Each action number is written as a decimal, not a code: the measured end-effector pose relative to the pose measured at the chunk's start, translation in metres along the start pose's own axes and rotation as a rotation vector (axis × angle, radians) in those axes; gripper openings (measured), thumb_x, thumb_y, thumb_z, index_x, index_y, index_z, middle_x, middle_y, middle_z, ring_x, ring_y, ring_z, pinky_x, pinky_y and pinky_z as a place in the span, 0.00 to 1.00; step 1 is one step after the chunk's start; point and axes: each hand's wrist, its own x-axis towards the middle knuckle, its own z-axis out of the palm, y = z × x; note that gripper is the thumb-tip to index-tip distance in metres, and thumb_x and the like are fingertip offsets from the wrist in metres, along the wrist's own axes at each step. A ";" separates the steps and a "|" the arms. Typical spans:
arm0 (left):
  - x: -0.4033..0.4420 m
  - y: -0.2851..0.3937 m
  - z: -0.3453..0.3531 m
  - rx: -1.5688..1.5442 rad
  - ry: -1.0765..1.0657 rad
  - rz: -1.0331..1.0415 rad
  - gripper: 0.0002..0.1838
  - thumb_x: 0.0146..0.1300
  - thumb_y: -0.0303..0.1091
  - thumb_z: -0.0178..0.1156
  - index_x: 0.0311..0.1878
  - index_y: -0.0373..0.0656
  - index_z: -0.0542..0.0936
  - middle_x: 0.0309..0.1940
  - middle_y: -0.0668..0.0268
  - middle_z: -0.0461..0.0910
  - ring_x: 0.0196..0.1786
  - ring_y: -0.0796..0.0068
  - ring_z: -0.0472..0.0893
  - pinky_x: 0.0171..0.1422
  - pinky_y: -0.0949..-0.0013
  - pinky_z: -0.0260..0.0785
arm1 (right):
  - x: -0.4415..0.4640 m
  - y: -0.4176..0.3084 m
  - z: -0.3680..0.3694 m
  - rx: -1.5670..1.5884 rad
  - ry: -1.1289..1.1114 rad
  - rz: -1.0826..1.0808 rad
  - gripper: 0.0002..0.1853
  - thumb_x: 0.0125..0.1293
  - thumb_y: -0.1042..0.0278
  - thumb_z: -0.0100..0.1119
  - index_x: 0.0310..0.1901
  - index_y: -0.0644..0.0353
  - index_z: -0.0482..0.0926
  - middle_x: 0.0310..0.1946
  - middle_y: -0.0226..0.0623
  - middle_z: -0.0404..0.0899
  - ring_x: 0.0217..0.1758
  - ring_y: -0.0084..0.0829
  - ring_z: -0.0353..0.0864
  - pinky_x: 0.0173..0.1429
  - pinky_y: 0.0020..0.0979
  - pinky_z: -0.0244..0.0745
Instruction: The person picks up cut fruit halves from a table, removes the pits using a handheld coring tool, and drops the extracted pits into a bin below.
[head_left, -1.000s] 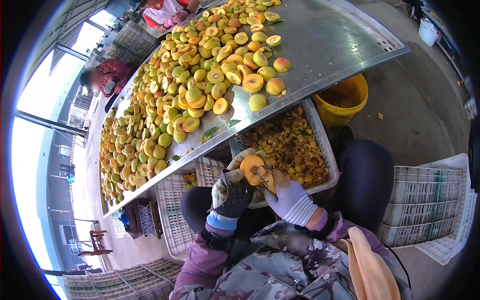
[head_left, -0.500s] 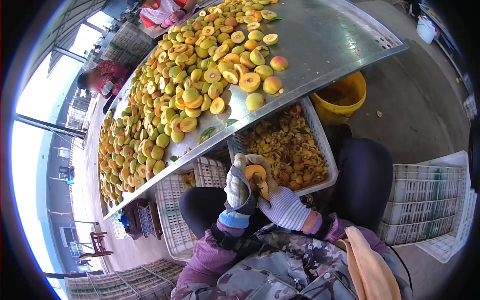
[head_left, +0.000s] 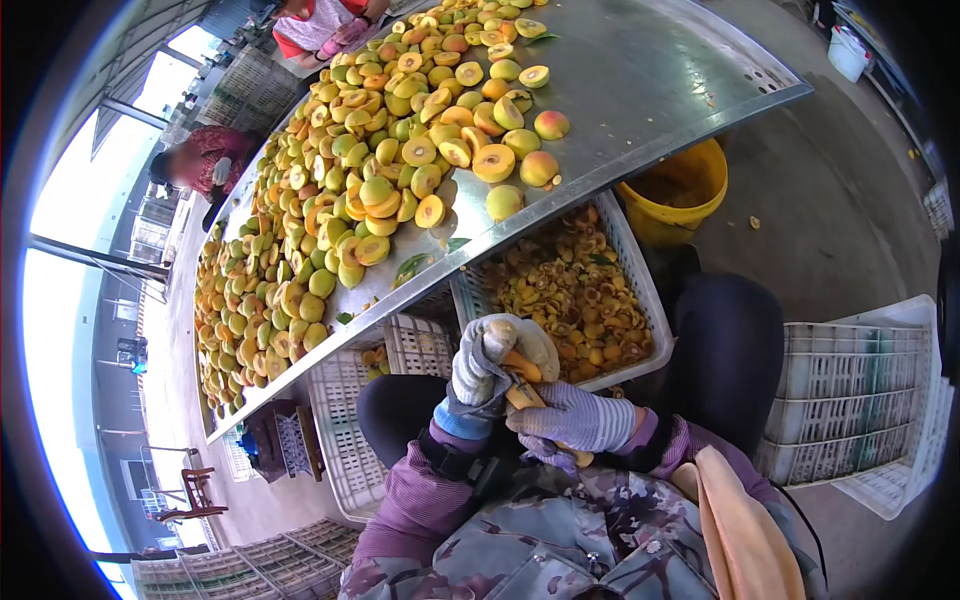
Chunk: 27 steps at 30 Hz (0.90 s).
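Steel table (head_left: 640, 70) bears a big heap of cut fruit (head_left: 375, 190), seemingly undone, above a crate (head_left: 655, 317) of spent-looking pieces; left hand (head_left: 478, 368) grips one fruit piece (head_left: 523, 365), apparently midway, right hand (head_left: 590, 418) closed round a wooden-handled tool (head_left: 524, 396).

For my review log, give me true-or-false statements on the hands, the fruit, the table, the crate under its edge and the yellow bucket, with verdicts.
1. The left hand and right hand both wear gloves. True.
2. The left hand is empty. False: it holds an orange fruit piece.
3. The crate below the table edge holds fruit pieces. True.
4. The yellow bucket stands on top of the table. False: it stands lower, below the edge.
5. The fruit heap on the table includes cut halves with flesh showing. True.
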 end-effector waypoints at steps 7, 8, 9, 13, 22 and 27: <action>-0.063 0.057 -0.077 0.388 0.844 0.258 0.14 0.66 0.40 0.56 0.41 0.36 0.77 0.29 0.63 0.79 0.32 0.75 0.77 0.39 0.73 0.71 | 0.016 0.018 -0.030 0.191 0.084 0.017 0.08 0.67 0.64 0.57 0.34 0.58 0.71 0.17 0.31 0.72 0.13 0.23 0.70 0.16 0.27 0.67; -0.079 0.085 -0.084 0.565 0.995 0.196 0.14 0.65 0.40 0.59 0.39 0.35 0.78 0.29 0.62 0.80 0.32 0.75 0.77 0.40 0.72 0.71 | 0.016 0.014 -0.038 0.259 0.260 0.136 0.08 0.66 0.64 0.57 0.35 0.57 0.71 0.19 0.31 0.72 0.14 0.23 0.70 0.17 0.28 0.68; -0.094 0.113 -0.091 0.720 1.143 0.112 0.14 0.63 0.40 0.61 0.36 0.35 0.80 0.29 0.62 0.81 0.32 0.74 0.78 0.41 0.72 0.71 | 0.041 0.055 -0.064 0.744 0.501 0.088 0.10 0.65 0.62 0.59 0.34 0.57 0.71 0.18 0.30 0.70 0.15 0.24 0.70 0.18 0.29 0.67; -0.121 0.149 -0.106 1.946 1.162 -0.287 0.21 0.55 0.40 0.66 0.52 0.47 0.80 0.43 0.51 0.81 0.49 0.51 0.80 0.56 0.60 0.71 | 0.025 0.031 -0.055 0.564 0.452 0.192 0.08 0.67 0.60 0.56 0.34 0.53 0.71 0.18 0.25 0.70 0.14 0.22 0.68 0.17 0.27 0.64; 0.118 0.088 -0.076 1.622 0.286 -0.301 0.22 0.56 0.44 0.61 0.56 0.53 0.78 0.44 0.56 0.82 0.48 0.53 0.81 0.54 0.58 0.72 | -0.011 0.001 -0.053 0.269 0.661 -0.115 0.10 0.68 0.61 0.55 0.37 0.58 0.72 0.19 0.29 0.72 0.13 0.24 0.71 0.17 0.25 0.68; 0.199 0.046 -0.058 1.940 0.099 -0.701 0.25 0.52 0.51 0.61 0.49 0.45 0.81 0.41 0.49 0.82 0.46 0.51 0.81 0.54 0.56 0.72 | -0.001 -0.001 -0.060 0.169 0.728 -0.183 0.12 0.68 0.60 0.56 0.34 0.60 0.70 0.15 0.31 0.70 0.11 0.24 0.70 0.15 0.27 0.66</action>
